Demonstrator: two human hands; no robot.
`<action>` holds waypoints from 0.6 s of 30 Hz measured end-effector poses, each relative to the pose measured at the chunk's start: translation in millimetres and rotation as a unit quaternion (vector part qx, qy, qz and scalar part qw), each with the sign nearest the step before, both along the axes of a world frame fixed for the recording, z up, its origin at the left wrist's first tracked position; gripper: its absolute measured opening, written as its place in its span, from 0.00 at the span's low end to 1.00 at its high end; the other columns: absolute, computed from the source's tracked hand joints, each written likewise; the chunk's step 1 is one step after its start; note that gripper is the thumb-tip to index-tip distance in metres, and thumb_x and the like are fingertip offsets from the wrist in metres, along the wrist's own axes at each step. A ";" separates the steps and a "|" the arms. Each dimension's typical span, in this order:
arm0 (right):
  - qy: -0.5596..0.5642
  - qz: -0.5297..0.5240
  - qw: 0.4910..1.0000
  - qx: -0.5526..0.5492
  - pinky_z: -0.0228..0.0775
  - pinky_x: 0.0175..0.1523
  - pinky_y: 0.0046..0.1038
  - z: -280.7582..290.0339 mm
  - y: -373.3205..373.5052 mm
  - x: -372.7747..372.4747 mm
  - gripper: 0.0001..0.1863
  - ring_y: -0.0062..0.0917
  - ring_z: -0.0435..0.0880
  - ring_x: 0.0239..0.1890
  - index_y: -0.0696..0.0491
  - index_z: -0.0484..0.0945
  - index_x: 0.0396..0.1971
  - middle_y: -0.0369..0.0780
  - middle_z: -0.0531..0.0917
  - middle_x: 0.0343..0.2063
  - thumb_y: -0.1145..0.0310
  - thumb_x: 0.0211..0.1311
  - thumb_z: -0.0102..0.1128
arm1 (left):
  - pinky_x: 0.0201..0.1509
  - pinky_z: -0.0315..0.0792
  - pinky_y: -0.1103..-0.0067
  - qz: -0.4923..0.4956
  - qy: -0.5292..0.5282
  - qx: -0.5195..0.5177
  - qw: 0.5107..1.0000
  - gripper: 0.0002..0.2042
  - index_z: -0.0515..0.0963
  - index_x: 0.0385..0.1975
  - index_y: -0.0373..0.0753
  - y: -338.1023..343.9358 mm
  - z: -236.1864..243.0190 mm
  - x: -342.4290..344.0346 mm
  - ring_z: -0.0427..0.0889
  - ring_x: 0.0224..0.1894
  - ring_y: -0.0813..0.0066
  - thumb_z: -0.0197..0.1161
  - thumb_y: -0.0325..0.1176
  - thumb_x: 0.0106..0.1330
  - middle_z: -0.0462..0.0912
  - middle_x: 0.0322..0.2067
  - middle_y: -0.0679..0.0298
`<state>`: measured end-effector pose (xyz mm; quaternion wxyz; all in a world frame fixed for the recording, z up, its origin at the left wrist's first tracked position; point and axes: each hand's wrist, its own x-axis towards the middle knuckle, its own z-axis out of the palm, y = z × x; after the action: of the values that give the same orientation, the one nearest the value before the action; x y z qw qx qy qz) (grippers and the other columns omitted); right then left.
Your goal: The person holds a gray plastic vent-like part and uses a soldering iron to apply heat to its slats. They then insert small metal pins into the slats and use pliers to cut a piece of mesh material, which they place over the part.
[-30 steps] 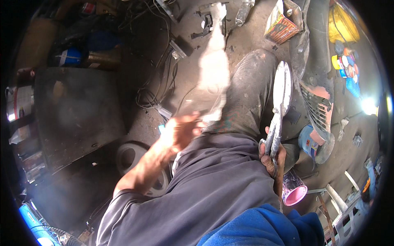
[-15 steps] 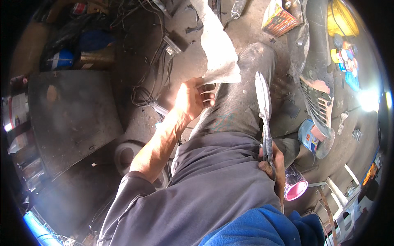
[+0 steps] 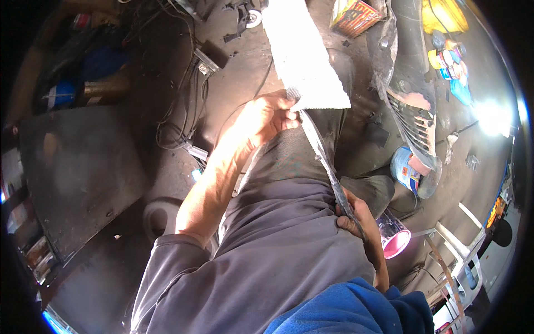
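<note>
A long strip of white mesh-like sheet [image 3: 303, 61] hangs over my knee, its near edge cut straight and finely ragged. My left hand [image 3: 267, 119] pinches the near left corner between thumb and fingers, where the weave shows. From the right, long metal shears [image 3: 320, 150] reach up to that corner, their tips just under the edge beside my left fingertips. I cannot tell whether the blades are on the sheet. Low by my right thigh, my right hand [image 3: 359, 217] is wrapped round the shears' handles. The blades look closed together.
Cables [image 3: 192, 106] and a dark panel [image 3: 83, 178] lie to the left. On the right are a grey slotted plastic part [image 3: 414, 111], a blue-white tin [image 3: 405, 170], a pink-lined can [image 3: 396, 239], a white plastic chair [image 3: 464, 267] and a bright lamp [image 3: 494, 117].
The shears have swung left and tilted, bringing their tips to the sheet's edge. My left hand has closed on the corner, and the sheet now lies flatter and wider to view.
</note>
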<state>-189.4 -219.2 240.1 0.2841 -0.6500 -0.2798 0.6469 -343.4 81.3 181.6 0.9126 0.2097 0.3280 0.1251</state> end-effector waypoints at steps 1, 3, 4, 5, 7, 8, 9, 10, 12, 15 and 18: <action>-0.004 -0.006 1.000 0.002 0.65 0.47 0.22 -0.4 2.3 -0.8 0.59 0.21 0.72 0.38 0.60 0.67 0.65 0.32 0.72 0.34 0.27 0.42 0.70 | 0.41 0.76 0.76 -0.017 0.034 0.024 0.999 0.09 0.76 0.46 0.32 2.8 -5.4 -0.4 0.78 0.33 0.75 0.59 0.26 0.70 0.81 0.37 0.64; -0.010 -0.018 1.000 0.008 0.65 0.44 0.22 -0.9 6.0 -3.4 0.58 0.20 0.69 0.34 0.60 0.68 0.64 0.30 0.68 0.29 0.28 0.41 0.71 | 0.41 0.76 0.76 -0.052 0.103 0.072 0.991 0.10 0.76 0.47 0.30 7.2 -8.9 0.6 0.79 0.32 0.74 0.61 0.25 0.69 0.81 0.36 0.64; -0.015 -0.028 0.999 0.016 0.66 0.44 0.22 -3.6 4.0 -3.8 0.58 0.20 0.70 0.35 0.60 0.68 0.63 0.31 0.69 0.29 0.29 0.42 0.72 | 0.41 0.77 0.75 -0.047 0.090 0.058 0.993 0.11 0.76 0.47 0.29 8.3 -11.8 1.9 0.80 0.32 0.74 0.61 0.25 0.68 0.81 0.35 0.63; -0.020 -0.037 0.999 0.025 0.66 0.45 0.22 -8.6 -0.1 -4.4 0.57 0.20 0.71 0.35 0.60 0.68 0.63 0.31 0.70 0.29 0.30 0.42 0.73 | 0.41 0.77 0.75 -0.043 0.076 0.044 0.995 0.11 0.76 0.48 0.28 8.6 -16.9 3.0 0.81 0.32 0.73 0.62 0.24 0.67 0.82 0.35 0.63; -0.041 -0.042 0.998 0.036 0.67 0.45 0.23 -14.1 -4.6 -4.3 0.56 0.21 0.73 0.35 0.60 0.67 0.62 0.33 0.73 0.29 0.32 0.42 0.75 | 0.42 0.78 0.74 -0.018 0.078 0.027 0.996 0.13 0.75 0.48 0.27 6.7 -19.3 4.4 0.82 0.33 0.72 0.63 0.24 0.67 0.82 0.34 0.61; -0.058 -0.038 0.997 0.039 0.68 0.45 0.24 -15.1 -5.5 -3.9 0.55 0.21 0.74 0.35 0.59 0.67 0.61 0.33 0.74 0.29 0.33 0.42 0.76 | 0.42 0.79 0.74 0.003 0.092 0.024 0.995 0.13 0.75 0.49 0.26 3.9 -18.7 4.1 0.82 0.34 0.71 0.63 0.24 0.67 0.82 0.34 0.60; -0.077 -0.033 0.996 0.039 0.69 0.45 0.24 -16.0 -7.0 -3.4 0.54 0.22 0.74 0.35 0.59 0.67 0.61 0.34 0.75 0.29 0.34 0.41 0.77 | 0.43 0.80 0.73 0.024 0.105 0.020 0.994 0.14 0.75 0.49 0.26 2.0 -19.3 4.7 0.83 0.35 0.70 0.64 0.24 0.67 0.83 0.34 0.60; -0.072 -0.041 0.996 0.033 0.69 0.45 0.25 -18.9 -10.2 -3.4 0.54 0.22 0.75 0.35 0.59 0.67 0.60 0.35 0.76 0.29 0.35 0.41 0.77 | 0.43 0.80 0.73 0.017 0.094 0.022 0.995 0.15 0.75 0.50 0.26 2.4 -23.1 5.2 0.83 0.35 0.69 0.64 0.24 0.66 0.83 0.34 0.59; -0.058 -0.057 0.996 0.023 0.70 0.45 0.26 -24.9 -17.1 -4.0 0.53 0.23 0.77 0.36 0.59 0.67 0.59 0.36 0.78 0.29 0.36 0.41 0.78 | 0.43 0.81 0.72 0.003 0.076 0.029 0.997 0.16 0.74 0.51 0.25 4.4 -26.2 6.1 0.84 0.35 0.68 0.65 0.24 0.65 0.84 0.35 0.57; -0.063 -0.059 0.996 0.022 0.70 0.44 0.26 -19.7 -16.3 -5.9 0.52 0.23 0.77 0.35 0.60 0.69 0.56 0.36 0.78 0.29 0.34 0.41 0.76 | 0.42 0.81 0.71 0.022 0.147 0.034 0.988 0.16 0.75 0.48 0.25 2.3 -13.5 10.0 0.84 0.32 0.67 0.66 0.24 0.62 0.84 0.34 0.57; -0.088 -0.067 0.993 0.038 0.70 0.43 0.26 -18.9 -15.8 -7.1 0.51 0.22 0.77 0.35 0.60 0.70 0.53 0.36 0.79 0.29 0.31 0.41 0.74 | 0.39 0.80 0.72 0.024 0.156 0.043 0.987 0.14 0.77 0.45 0.26 -0.5 -12.1 14.8 0.84 0.30 0.67 0.66 0.23 0.60 0.84 0.32 0.56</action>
<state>-196.5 -235.1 221.2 0.3261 -0.7103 -0.2838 0.5555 -328.6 80.8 169.5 0.8371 0.2579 0.4654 0.1269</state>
